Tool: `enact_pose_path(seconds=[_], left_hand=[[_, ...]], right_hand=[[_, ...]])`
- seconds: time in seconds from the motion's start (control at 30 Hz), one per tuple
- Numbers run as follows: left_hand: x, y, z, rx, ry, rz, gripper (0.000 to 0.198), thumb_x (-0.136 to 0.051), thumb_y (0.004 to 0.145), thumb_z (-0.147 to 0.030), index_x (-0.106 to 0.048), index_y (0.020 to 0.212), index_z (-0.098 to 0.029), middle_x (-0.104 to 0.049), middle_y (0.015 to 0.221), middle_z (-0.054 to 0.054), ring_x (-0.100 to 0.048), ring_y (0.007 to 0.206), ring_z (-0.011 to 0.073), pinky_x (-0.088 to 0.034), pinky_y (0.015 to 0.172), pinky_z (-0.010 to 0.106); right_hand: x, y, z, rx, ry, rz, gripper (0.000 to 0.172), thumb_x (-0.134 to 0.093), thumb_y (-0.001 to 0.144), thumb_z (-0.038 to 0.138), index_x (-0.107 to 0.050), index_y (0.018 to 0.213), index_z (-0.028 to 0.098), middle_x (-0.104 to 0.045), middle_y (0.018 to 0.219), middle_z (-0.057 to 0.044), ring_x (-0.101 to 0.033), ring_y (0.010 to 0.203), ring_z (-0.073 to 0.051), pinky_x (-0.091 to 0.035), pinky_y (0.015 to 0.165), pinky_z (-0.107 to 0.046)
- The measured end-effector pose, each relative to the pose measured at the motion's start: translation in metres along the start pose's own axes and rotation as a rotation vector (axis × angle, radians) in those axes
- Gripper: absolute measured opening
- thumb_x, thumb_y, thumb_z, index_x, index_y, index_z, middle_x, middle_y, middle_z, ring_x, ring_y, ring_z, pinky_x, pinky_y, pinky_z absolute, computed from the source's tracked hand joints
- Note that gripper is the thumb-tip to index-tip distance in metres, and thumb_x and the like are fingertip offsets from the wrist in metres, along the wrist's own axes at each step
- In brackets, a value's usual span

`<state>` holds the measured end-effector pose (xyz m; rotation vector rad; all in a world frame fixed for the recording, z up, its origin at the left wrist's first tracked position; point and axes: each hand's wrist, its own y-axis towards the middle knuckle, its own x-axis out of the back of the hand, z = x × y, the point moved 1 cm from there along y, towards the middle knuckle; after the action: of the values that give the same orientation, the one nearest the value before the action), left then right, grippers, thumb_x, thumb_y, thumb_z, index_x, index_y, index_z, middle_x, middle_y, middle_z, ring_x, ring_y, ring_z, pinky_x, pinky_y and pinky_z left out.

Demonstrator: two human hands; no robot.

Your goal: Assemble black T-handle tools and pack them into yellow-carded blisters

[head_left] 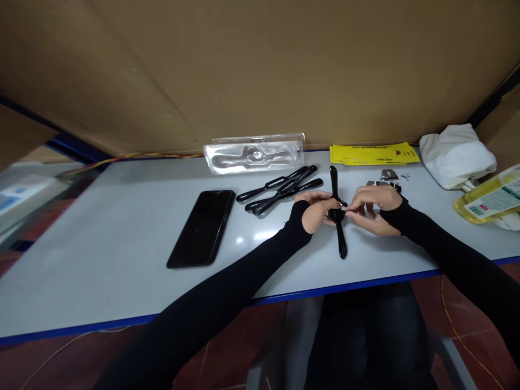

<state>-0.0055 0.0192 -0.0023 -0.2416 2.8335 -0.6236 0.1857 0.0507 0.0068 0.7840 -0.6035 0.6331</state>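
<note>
My left hand (314, 212) is closed around the middle of a black spokeshave body (342, 244), whose two handles point away from me and toward me. At its centre, my right hand (376, 208) pinches a small shiny metal part between thumb and fingertips. The fingers hide most of that part, so its exact kind is unclear. Beyond my right hand lie flat metal blades (389, 174) and small silver screws (405, 176). To the left of my left hand, several more black spokeshave bodies (284, 188) are piled across one another.
Clear plastic blister trays (255, 157) lean at the back near yellow printed cards (374, 155). A black phone (202, 230) lies on the left of the white table (101, 260). At right are a white cloth bundle (457, 154) and a tipped bottle of yellow liquid (489, 200).
</note>
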Motion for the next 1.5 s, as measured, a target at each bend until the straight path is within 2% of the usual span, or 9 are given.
enact_pose_path(seconds=[0.13,0.3,0.5,0.6,0.8,0.9,1.07,1.27,1.5], left_hand=[[0.001,0.002,0.002,0.006,-0.021,-0.002,0.019,-0.077,0.067,0.0,-0.069,0.082,-0.009,-0.073,0.065,0.007,-0.074,0.059,0.0258,-0.064,0.053,0.038],[0.002,0.001,0.001,0.005,-0.001,0.019,0.018,-0.078,0.067,-0.003,-0.07,0.082,-0.01,-0.072,0.063,0.006,-0.072,0.058,0.0243,-0.064,0.054,0.038],[0.002,0.002,0.0,0.021,-0.022,0.059,0.015,-0.075,0.066,0.001,-0.068,0.074,-0.01,-0.072,0.063,0.006,-0.069,0.053,0.0208,-0.061,0.048,0.034],[0.006,0.011,0.008,0.016,-0.013,0.08,0.016,-0.077,0.065,-0.001,-0.07,0.077,-0.01,-0.073,0.064,0.006,-0.072,0.058,0.0226,-0.064,0.051,0.034],[0.016,0.022,0.021,-0.03,0.004,0.144,0.022,-0.079,0.066,-0.004,-0.072,0.085,-0.011,-0.078,0.075,0.009,-0.079,0.072,0.0293,-0.068,0.059,0.04],[0.019,0.024,0.024,-0.041,0.027,0.151,0.023,-0.08,0.066,-0.004,-0.074,0.087,-0.011,-0.079,0.079,0.01,-0.08,0.077,0.0303,-0.069,0.062,0.04],[0.018,0.025,0.022,-0.01,0.012,0.141,0.024,-0.082,0.065,-0.003,-0.073,0.085,-0.012,-0.078,0.074,0.008,-0.08,0.074,0.0302,-0.068,0.062,0.04],[0.004,0.008,0.007,0.024,0.047,0.077,0.024,-0.084,0.066,0.0,-0.069,0.082,-0.01,-0.074,0.066,0.007,-0.074,0.057,0.0248,-0.063,0.049,0.035],[0.002,0.005,0.001,0.047,0.028,0.074,0.024,-0.086,0.068,-0.001,-0.068,0.082,-0.01,-0.074,0.067,0.007,-0.071,0.054,0.0215,-0.064,0.052,0.035]], right_hand=[[-0.001,0.0,0.0,-0.011,0.011,0.01,0.011,-0.071,0.097,0.029,-0.08,0.096,0.022,-0.072,0.082,-0.002,-0.058,0.058,-0.01,-0.044,0.05,-0.023],[-0.006,0.002,-0.004,-0.029,-0.056,-0.11,0.014,-0.079,0.093,0.034,-0.08,0.099,0.021,-0.069,0.085,-0.003,-0.056,0.058,-0.01,-0.046,0.051,-0.025],[-0.01,0.006,0.0,-0.266,0.068,-0.137,0.025,-0.083,0.082,0.036,-0.076,0.096,0.018,-0.067,0.079,-0.001,-0.054,0.053,-0.009,-0.044,0.047,-0.023],[-0.012,0.006,0.002,-0.319,0.122,-0.106,0.021,-0.078,0.082,0.031,-0.076,0.097,0.017,-0.068,0.082,-0.002,-0.058,0.055,-0.009,-0.043,0.048,-0.023],[-0.006,0.006,0.0,-0.131,0.057,-0.042,0.015,-0.07,0.092,0.027,-0.082,0.096,0.02,-0.071,0.083,-0.003,-0.056,0.058,-0.009,-0.043,0.05,-0.022],[-0.001,0.007,0.002,-0.104,0.011,-0.01,0.013,-0.071,0.093,0.028,-0.083,0.093,0.022,-0.073,0.083,-0.002,-0.055,0.056,-0.008,-0.045,0.05,-0.022],[-0.004,0.005,0.004,-0.311,0.128,0.023,0.012,-0.075,0.088,0.032,-0.08,0.09,0.021,-0.071,0.068,0.0,-0.061,0.049,-0.009,-0.048,0.047,-0.021],[-0.007,0.006,0.003,-0.688,0.421,0.023,0.031,-0.09,0.074,0.036,-0.067,0.086,0.019,-0.071,0.073,-0.001,-0.072,0.047,-0.018,-0.045,0.03,-0.02],[-0.003,0.007,0.004,-0.674,0.418,0.093,0.031,-0.087,0.078,0.033,-0.059,0.079,0.02,-0.065,0.066,0.002,-0.069,0.043,-0.016,-0.049,0.031,-0.021]])
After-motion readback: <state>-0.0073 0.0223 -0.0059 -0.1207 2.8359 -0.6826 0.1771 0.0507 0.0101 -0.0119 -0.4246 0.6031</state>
